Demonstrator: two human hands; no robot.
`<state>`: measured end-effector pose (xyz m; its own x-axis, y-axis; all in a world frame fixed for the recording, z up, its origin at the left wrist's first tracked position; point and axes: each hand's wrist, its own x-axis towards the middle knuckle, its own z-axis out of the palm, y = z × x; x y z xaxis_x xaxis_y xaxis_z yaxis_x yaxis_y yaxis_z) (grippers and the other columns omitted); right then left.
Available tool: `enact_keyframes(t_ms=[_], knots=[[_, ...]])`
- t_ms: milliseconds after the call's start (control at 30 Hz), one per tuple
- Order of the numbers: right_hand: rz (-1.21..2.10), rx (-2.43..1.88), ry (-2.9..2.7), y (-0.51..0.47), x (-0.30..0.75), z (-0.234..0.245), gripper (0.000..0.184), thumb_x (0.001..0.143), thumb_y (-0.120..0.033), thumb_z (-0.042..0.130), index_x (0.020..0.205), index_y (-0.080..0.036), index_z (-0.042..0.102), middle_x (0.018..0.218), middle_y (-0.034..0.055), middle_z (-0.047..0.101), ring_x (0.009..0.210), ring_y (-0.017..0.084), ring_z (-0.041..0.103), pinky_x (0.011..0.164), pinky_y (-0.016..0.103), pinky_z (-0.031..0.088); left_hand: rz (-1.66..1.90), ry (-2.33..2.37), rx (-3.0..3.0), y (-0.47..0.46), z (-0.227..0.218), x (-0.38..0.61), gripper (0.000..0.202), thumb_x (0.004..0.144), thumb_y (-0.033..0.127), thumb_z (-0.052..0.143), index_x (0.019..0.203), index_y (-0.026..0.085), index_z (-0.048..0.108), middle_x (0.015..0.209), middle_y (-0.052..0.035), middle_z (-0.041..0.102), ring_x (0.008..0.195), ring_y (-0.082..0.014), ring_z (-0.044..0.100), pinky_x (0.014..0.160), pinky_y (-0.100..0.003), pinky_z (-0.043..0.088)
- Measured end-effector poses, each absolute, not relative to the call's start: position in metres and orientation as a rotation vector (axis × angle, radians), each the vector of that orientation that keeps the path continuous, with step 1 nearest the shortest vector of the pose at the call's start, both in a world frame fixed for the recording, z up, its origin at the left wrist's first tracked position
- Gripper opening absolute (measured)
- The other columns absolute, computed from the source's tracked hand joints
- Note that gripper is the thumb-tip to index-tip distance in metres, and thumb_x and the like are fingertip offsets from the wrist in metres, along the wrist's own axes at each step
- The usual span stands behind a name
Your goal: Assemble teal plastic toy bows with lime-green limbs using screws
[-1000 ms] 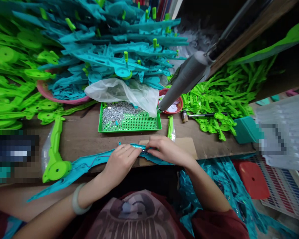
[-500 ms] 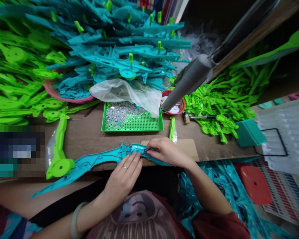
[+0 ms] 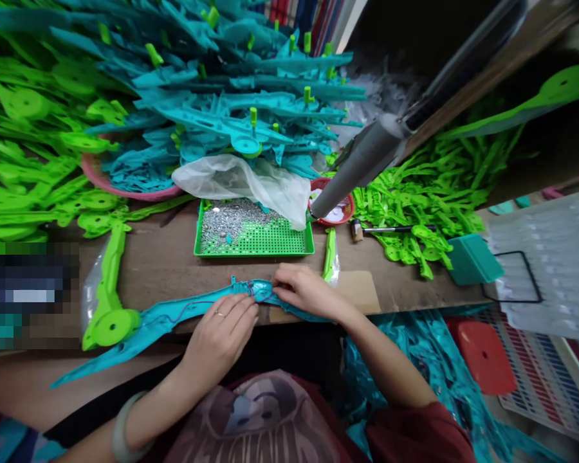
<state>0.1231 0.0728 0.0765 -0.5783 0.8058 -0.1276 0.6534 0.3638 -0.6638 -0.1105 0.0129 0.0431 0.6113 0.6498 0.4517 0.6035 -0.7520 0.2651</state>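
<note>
A long curved blue plastic shell half (image 3: 187, 306) lies along the table's front edge, its hollow side up, with thin dark wires (image 3: 176, 317) inside it. My left hand (image 3: 226, 328) grips the middle of the shell, its fingers bent over the near edge and its thumb hidden. Over the shell's right part, my right hand (image 3: 303, 292) is closed in a pinch, fingertips down in the hollow beside the wires. What those fingertips hold is hidden. A green plastic piece with a round end (image 3: 113, 326) rests against the shell's left part.
Behind the shell stands a green tray (image 3: 270, 253) of small metal screws, partly under a clear plastic bag (image 3: 251, 180). A hammer (image 3: 359, 230) and a grey post (image 3: 361, 167) are to the right. Blue parts (image 3: 207, 116) and green parts (image 3: 24, 161) are heaped behind.
My left hand has shifted left along the shell. My right hand has also moved slightly left, and the small dark item near its fingertips no longer shows. The view has shifted slightly.
</note>
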Motion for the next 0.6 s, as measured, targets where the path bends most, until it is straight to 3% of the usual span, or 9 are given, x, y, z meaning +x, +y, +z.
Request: enact_keyframes(t_ms=[233, 400, 600], knots=[[0.95, -1.443, -2.298, 0.071, 0.116, 0.073, 0.015, 0.091, -0.01, 0.058, 0.079, -0.017, 0.054, 0.079, -0.0009, 0.052, 0.073, 0.013, 0.048, 0.067, 0.025, 0.032, 0.703, 1.043, 2.735, 0.027, 0.049, -0.112, 0.019, 0.096, 0.01, 0.054, 0.111, 0.01, 0.066, 0.107, -0.0102, 0.073, 0.102, -0.0286, 0.059, 0.09, -0.045, 0.051], [1.172, -1.372, -2.009, 0.068, 0.123, 0.078, 0.012, 0.091, -0.015, 0.057, 0.08, -0.018, 0.053, 0.073, -0.0033, 0.052, 0.069, 0.012, 0.048, 0.064, 0.024, 0.034, 0.77, 0.931, 2.687, 0.033, 0.049, -0.117, 0.012, 0.094, 0.009, 0.058, 0.104, 0.01, 0.066, 0.107, -0.0107, 0.072, 0.1, -0.0259, 0.058, 0.09, -0.041, 0.052], [1.164, -1.277, -2.027, 0.06, 0.128, 0.081, 0.011, 0.091, -0.016, 0.058, 0.082, -0.019, 0.054, 0.082, -0.0008, 0.054, 0.078, 0.014, 0.051, 0.071, 0.026, 0.039, 0.762, 0.944, 2.654, 0.031, 0.045, -0.118, 0.013, 0.096, 0.01, 0.055, 0.1, 0.013, 0.066, 0.105, -0.0099, 0.072, 0.096, -0.0235, 0.06, 0.087, -0.038, 0.052]])
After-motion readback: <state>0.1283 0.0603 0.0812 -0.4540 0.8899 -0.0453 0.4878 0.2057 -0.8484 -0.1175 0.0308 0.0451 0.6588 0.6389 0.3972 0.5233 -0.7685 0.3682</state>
